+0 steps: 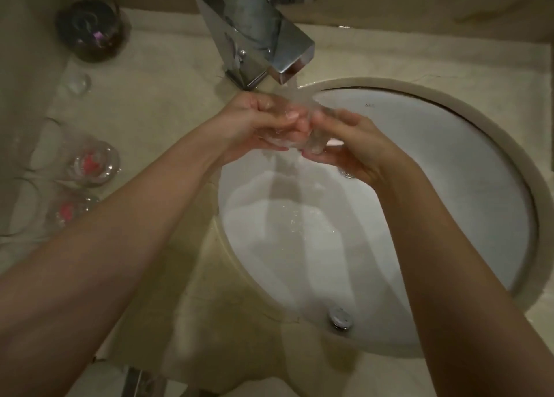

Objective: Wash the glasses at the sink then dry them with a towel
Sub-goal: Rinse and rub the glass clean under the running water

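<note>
I hold a clear glass (302, 140) under the running chrome tap (257, 34), over the white sink (449, 168). My left hand (257, 120) grips it from the left and my right hand (347, 144) from the right, fingers wrapped around it. Water streams over the glass and both hands into the basin. Most of the glass is hidden by fingers and water. No towel is in view.
On the beige counter at the left stand two clear glasses with red bottoms (93, 162) (67, 210), a small clear glass (78, 83) and a dark round jar (91, 29). The overflow drain (340, 317) sits at the sink's near wall.
</note>
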A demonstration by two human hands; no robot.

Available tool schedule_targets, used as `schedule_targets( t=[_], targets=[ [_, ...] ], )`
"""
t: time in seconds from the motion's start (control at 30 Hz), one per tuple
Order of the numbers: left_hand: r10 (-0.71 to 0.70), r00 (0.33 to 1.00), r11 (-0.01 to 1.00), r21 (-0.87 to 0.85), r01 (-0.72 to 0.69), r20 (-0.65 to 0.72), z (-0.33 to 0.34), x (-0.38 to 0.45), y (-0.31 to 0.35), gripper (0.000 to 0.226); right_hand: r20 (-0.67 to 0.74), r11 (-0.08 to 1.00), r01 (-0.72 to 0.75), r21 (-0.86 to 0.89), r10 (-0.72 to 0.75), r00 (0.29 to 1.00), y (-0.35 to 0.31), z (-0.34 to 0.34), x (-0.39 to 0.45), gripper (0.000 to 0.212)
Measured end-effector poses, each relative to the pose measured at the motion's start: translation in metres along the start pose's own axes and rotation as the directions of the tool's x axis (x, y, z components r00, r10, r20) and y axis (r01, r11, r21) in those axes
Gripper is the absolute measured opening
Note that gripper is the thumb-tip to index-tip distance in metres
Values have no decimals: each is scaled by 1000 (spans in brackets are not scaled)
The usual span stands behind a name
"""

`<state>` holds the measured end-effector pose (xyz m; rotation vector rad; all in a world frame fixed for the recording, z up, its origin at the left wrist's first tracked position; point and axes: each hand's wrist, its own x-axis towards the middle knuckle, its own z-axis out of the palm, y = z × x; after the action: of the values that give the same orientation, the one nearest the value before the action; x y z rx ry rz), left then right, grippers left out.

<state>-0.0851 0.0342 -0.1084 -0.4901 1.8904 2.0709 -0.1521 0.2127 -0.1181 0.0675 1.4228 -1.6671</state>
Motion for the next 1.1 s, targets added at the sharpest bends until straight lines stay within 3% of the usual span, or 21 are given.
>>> schedule_targets(
  t=[0.1,0.2,0.27,0.33,0.43,0.5,0.67,0.77,0.8,0.9,1.0,1.1],
  targets=[
    [0,1000,1000,-11,0,-3,2,0,-2,11,-48,991,-129,48,131,990,-2,5,-2,38],
    [-17,999,1000,-19,17,-30,1,1,-4,14,-44,1000,-23,-2,23,999,3,2,-2,25],
    [-18,999,999,-42,16,-35,1,2,-3,12,-2,996,92,-8,-92,996,7,-3,-3,51],
    [-1,1000,998,-68,-1,-24,2,1,0,12,11,987,154,52,-155,988,12,-5,-4,60],
    [25,1000,996,-86,-24,2,7,2,4,18,-35,983,27,179,-22,999,10,0,-5,43],
    [32,999,998,-50,-31,16,12,1,5,18,-49,988,-62,141,69,996,7,3,-4,50],
    [10,999,1000,23,-9,-36,9,2,7,17,-114,968,163,192,-143,983,19,7,0,30],
    [85,995,986,152,-76,-55,21,1,13,5,-193,931,194,310,-138,971,28,19,3,32],
    [139,986,975,185,-121,-88,28,2,13,8,-246,920,200,336,-120,962,31,26,4,42],
    [336,889,928,269,-257,-310,47,8,2,16,-338,844,259,469,-99,936,38,42,11,68],
    [506,722,855,388,-345,-472,57,14,-9,17,-280,801,226,554,-76,957,42,48,16,60],
    [540,603,836,295,-462,-587,66,19,-13,23,-182,801,148,580,-50,982,41,47,12,52]
  ],
)
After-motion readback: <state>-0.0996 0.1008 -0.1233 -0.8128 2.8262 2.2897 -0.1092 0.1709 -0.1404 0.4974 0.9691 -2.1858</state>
